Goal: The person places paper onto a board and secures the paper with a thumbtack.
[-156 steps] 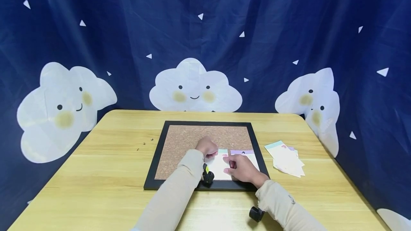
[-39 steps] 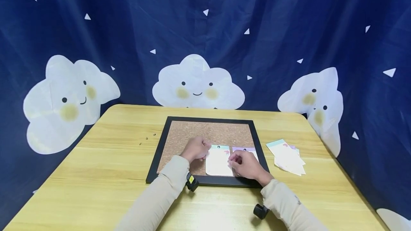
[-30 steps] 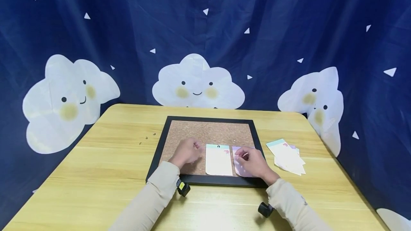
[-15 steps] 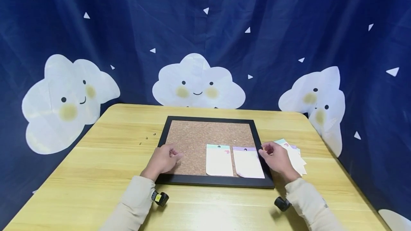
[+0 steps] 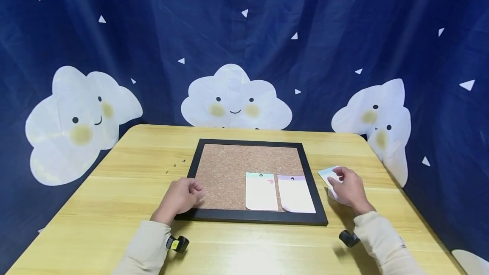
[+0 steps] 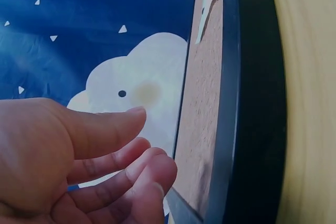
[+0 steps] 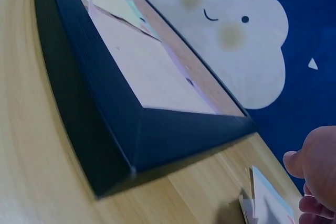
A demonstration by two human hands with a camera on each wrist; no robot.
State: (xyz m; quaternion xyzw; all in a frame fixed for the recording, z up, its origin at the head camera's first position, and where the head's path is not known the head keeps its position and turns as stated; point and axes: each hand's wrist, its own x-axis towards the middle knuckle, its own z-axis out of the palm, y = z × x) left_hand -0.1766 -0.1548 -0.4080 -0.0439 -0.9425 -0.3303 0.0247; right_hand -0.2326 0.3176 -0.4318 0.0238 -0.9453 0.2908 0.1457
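Note:
A black-framed cork board [image 5: 225, 164] lies on the table. Pinned side by side on its right half are a green-topped note sheet [image 5: 261, 194] and a purple-topped note sheet [image 5: 297, 196], each with a dark pushpin at the top. My left hand [image 5: 181, 196] hovers by the board's near left corner, fingers loosely bent and holding nothing; the left wrist view shows a gap between thumb and fingertips. To the right of the board, my right hand [image 5: 349, 188] is over a small stack of loose note sheets [image 5: 326, 174], thumb and fingers apart. It covers most of the stack.
Several tiny dark pushpins [image 5: 175, 165] lie on the wooden table [image 5: 126, 190] left of the board. A blue curtain [image 5: 160, 33] with white clouds hangs behind the table and along its sides.
My right hand has left the pinned sheets and moved right to the loose stack. My left hand has drawn back leftward from the green-topped sheet, now pinned, to the board's near left corner.

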